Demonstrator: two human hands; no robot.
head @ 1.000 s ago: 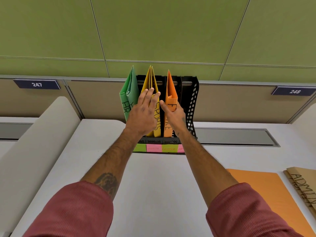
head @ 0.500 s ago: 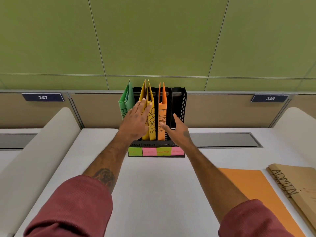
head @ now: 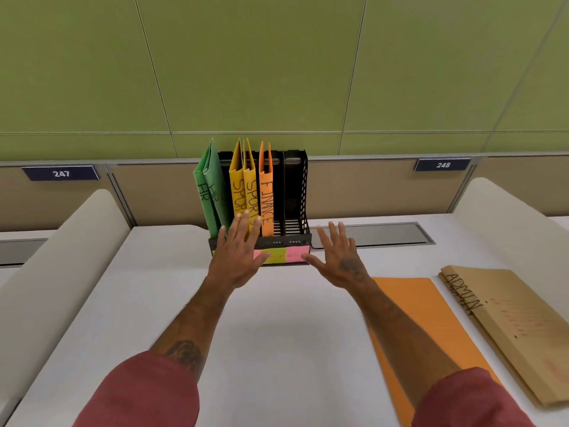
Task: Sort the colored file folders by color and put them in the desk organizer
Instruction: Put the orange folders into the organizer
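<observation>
At the desk's (head: 277, 349) far edge, centred, stands the black desk organizer (head: 305, 192), upright against the partition. Slots, from its left: two green folders (head: 212, 192) marked HR, two yellow folders (head: 243, 186) marked SPORTS, one orange FINANCE folder (head: 266, 195); the rightmost slots hold nothing. Coloured labels (head: 286, 256) run along its front base. Left hand (head: 237, 257): fingers straight and spread, holding nothing, in front of the organizer's base, with fingertips overlapping the yellow folders; contact cannot be told. Right hand (head: 338, 257): also spread and holding nothing, above the desk just beside the organizer's right front corner. Unsorted items: a flat orange folder (head: 415, 309) toward the desk's near right edge, and beside it, further right, brown ADMIN folders (head: 508, 328), stacked. Judgement: sorting is partly done. The flat orange folder looks like thin card, so light, smooth and floppy. Lying flush on the desk, it gives fingertips little purchase. Best to drag it toward the near edge, pinch the folded spine mid-length, support it underneath, and feed it in spine-first beside FINANCE.
</observation>
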